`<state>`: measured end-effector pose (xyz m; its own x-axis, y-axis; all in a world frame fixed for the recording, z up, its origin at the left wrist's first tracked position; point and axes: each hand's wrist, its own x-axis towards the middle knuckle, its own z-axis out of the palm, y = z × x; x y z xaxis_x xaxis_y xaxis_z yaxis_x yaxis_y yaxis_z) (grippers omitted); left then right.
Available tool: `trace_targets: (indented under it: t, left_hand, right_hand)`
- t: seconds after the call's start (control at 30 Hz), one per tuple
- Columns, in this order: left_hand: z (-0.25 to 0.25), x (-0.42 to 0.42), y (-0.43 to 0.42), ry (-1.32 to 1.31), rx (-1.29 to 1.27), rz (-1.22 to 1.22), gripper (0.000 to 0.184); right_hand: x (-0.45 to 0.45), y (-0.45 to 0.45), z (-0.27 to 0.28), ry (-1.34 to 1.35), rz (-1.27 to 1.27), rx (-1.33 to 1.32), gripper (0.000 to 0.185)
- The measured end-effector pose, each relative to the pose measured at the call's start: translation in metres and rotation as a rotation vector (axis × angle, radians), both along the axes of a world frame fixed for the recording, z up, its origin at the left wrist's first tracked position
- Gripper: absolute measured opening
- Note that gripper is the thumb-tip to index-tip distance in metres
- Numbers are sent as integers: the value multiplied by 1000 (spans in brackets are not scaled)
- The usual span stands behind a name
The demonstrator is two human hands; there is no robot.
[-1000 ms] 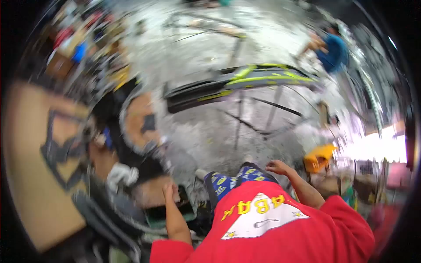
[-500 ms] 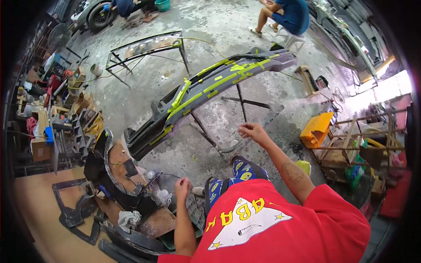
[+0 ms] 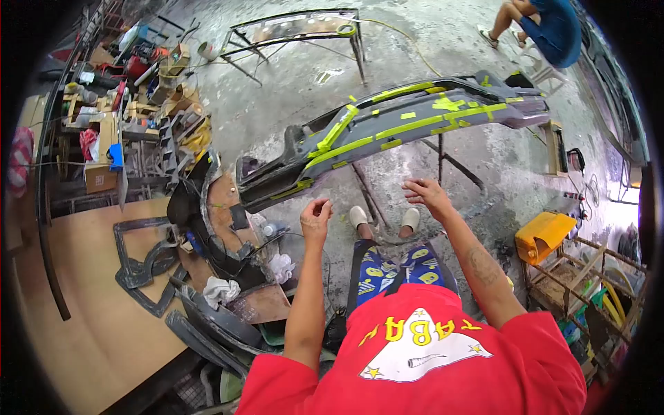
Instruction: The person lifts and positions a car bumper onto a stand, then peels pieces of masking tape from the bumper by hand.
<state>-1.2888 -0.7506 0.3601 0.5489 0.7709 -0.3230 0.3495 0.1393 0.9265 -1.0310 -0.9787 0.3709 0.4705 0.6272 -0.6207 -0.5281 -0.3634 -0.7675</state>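
Note:
A long grey car bumper point(image 3: 387, 130) with strips of yellow-green masking tape lies across a dark metal stand point(image 3: 453, 162) in front of me. My left hand point(image 3: 316, 216) hovers short of its left part, fingers curled in and nothing visible in them. Nearer its middle is my right hand point(image 3: 430, 197), raised with the fingers stretched out and a little apart, and nothing shows in it. Neither hand appears to touch the bumper. Below the hands my feet stand on the concrete floor.
A black curved part point(image 3: 200, 214), crumpled white cloths point(image 3: 221, 292) and a brown board point(image 3: 90, 277) lie to the left. An orange container point(image 3: 545, 236) sits on a rusty rack at right. Behind stands a metal frame table point(image 3: 297, 31); a person in blue point(image 3: 553, 31) sits far right.
My view has turned left and I stand closer to the bumper. The left hand has risen beside it; the right hand's fingers have spread from a closer pinch.

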Motion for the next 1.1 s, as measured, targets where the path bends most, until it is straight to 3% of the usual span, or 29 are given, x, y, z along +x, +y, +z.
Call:
trace_targets:
  t: [0.23, 0.37, 0.4, 0.53, 0.63, 0.8, 1.1]
  left_hand:
    - [-40, 10, 15, -114, 0, 272, 18]
    - [-26, 36, 14, -160, 142, 237, 17]
    - [-30, 44, 18, -191, 201, 218, 18]
    - [-51, 71, 19, -287, 259, 317, 20]
    - [-67, 75, 14, -194, 300, 277, 21]
    - [-67, 98, 11, -80, 379, 175, 10]
    - [-90, 111, 7, -51, 554, 132, 8]
  right_hand:
    - [-30, 13, -16, 127, -25, -8, 46]
    - [-40, 61, -37, 182, 2, 3, 61]
    - [-41, 74, -48, 240, -5, 77, 74]
    - [-56, 121, -86, 257, -130, 169, 78]
    - [-63, 145, -105, 322, -280, 297, 87]
    - [-69, 164, -116, 432, -468, 496, 56]
    - [-61, 174, -116, 462, -552, 460, 46]
